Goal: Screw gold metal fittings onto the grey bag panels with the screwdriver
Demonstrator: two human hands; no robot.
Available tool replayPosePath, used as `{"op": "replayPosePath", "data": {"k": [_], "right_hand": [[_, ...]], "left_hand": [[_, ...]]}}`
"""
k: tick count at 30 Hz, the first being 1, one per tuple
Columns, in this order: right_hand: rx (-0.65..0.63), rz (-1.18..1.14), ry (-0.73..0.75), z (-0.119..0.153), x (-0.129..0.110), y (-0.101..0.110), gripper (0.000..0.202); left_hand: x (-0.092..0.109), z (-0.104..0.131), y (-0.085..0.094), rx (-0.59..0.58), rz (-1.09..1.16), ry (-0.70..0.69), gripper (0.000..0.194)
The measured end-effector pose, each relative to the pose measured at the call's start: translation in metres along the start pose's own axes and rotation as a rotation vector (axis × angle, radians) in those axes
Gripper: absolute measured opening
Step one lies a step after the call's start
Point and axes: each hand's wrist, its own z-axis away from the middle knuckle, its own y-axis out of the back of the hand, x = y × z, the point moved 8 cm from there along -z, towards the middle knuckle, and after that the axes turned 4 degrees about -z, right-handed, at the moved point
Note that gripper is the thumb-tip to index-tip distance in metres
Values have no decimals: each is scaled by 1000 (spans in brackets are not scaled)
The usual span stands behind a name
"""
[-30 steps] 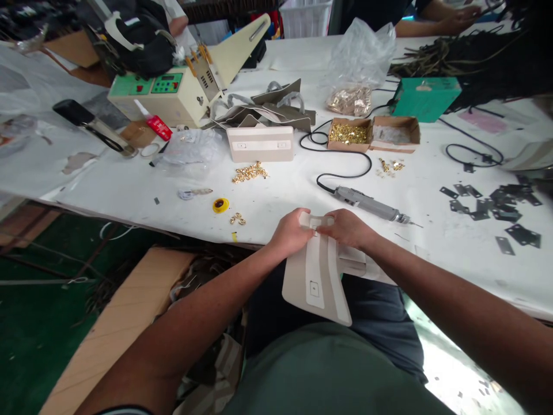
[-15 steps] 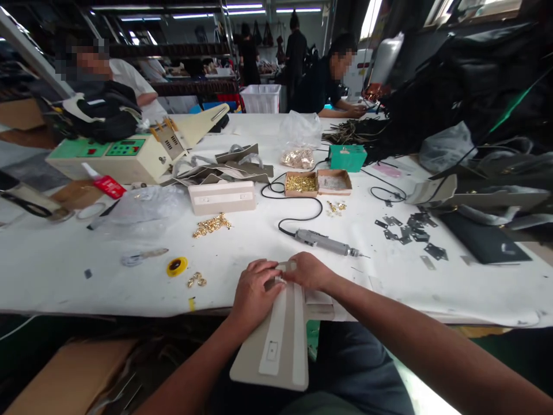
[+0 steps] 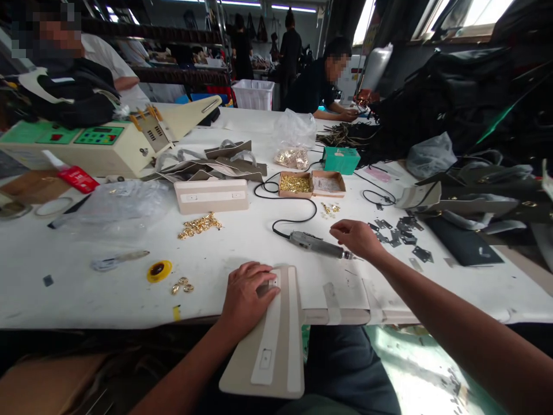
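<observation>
A long beige bag panel (image 3: 287, 334) with two pale strips hangs over the table's front edge toward my lap. My left hand (image 3: 249, 297) grips its upper part, fingers and thumb around a small plate on one strip. Farther down that strip sits a small rectangular outline. My right hand (image 3: 358, 237) is off the panel, above the tip end of a grey electric screwdriver (image 3: 317, 244). Its fingers are loosely bent, and nothing shows between them. Small gold fittings (image 3: 330, 208) lie just beyond it.
Open boxes (image 3: 295, 184) with gold pieces stand at mid-table. Dark metal plates (image 3: 401, 230) are scattered right. Gold rings (image 3: 199, 225), yellow tape (image 3: 159, 271) and another beige panel (image 3: 211, 197) lie left. A beige machine (image 3: 125, 151) stands behind; co-workers are beyond the table.
My right hand has left the panel and moved right and forward, over the screwdriver. My left hand stays on the panel. The view has shifted slightly.
</observation>
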Motion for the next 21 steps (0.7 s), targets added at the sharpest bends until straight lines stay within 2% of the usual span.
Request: {"op": "replayPosePath", "data": {"k": [5,8,11,15,21], "right_hand": [[53,153,-102,-35,58,38,31],[31,205,-138,-39,86,61,33],[-2,269,-120,-33,104,78,28],[-40,368,-76,-17,120,85,17],[-49,454,-61,1,136,79,18]], "left_hand": [[-4,-1,-4,3,-11,-4,20],[-4,-1,-3,23,-28,-24,19],[-4,-2,-3,35,-48,-43,20],[-6,-3,-5,30,-59,-56,21],[-5,-3,-5,35,-69,-65,20]]}}
